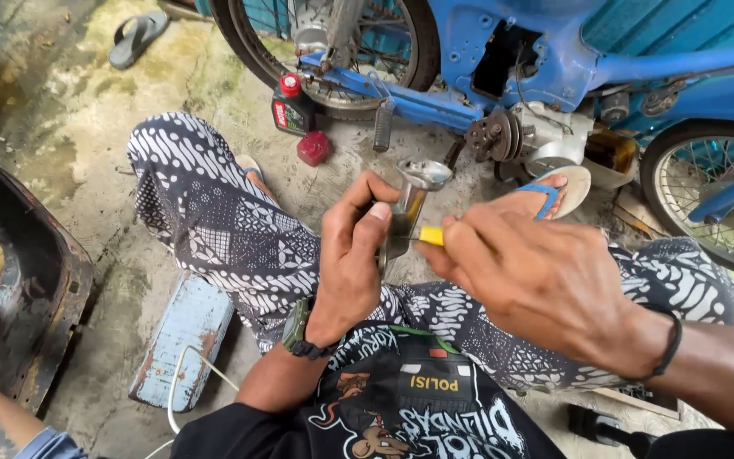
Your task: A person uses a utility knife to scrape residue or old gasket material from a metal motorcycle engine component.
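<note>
Metal part [409,208]: gripped by left hand [352,255]
Yellow-handled tool [431,235]: pinched in right hand [528,280], tip applied to part
Progress: work apparently midway

The metal tube [408,212] stands upright between the hands, above the lap: left hand [352,255] at its 9 o'clock, right hand [537,280] at 3 o'clock. The motorbike [554,76] lies at 12 o'clock on the floor [53,110], an oil bottle [292,104] at 11, a sandal [136,38] beyond at 10.

One motorbike [554,76], two wheels [324,34], three sandals [138,38].
</note>
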